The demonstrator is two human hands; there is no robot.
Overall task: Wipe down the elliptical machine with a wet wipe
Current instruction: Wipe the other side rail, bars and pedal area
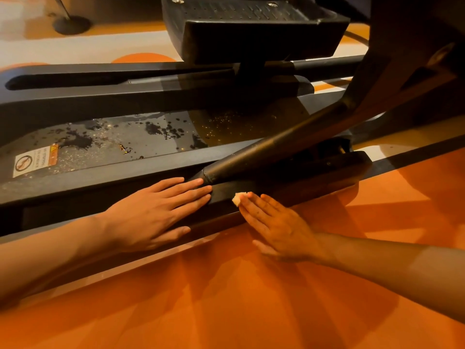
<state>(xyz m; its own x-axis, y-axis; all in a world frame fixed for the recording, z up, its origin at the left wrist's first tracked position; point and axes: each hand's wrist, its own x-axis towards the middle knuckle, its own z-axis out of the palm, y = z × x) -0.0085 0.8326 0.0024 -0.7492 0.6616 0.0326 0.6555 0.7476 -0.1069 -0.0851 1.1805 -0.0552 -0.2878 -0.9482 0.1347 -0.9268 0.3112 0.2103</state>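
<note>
Along the near rail [302, 181] of the elliptical machine [100, 96], both my hands lie flat. My left hand [156, 212] rests palm down on the matte black rail top, fingers straight and together, tips just beside the rounded end of a smooth dark tube [276, 152] that slopes up to the right. My right hand [279, 227] has straight fingers, thumb spread, and presses the wet wipe [237, 197] against the rail's side face. The wipe is a small pale crumpled wad, and only its edge shows past my fingertips. Behind the rail is a speckled grey panel [113, 147] with dark glossy splotches and a rectangular warning sticker [35, 159]. A ribbed black pedal [251, 28] sits above. The floor [251, 298] is smooth orange.
</note>
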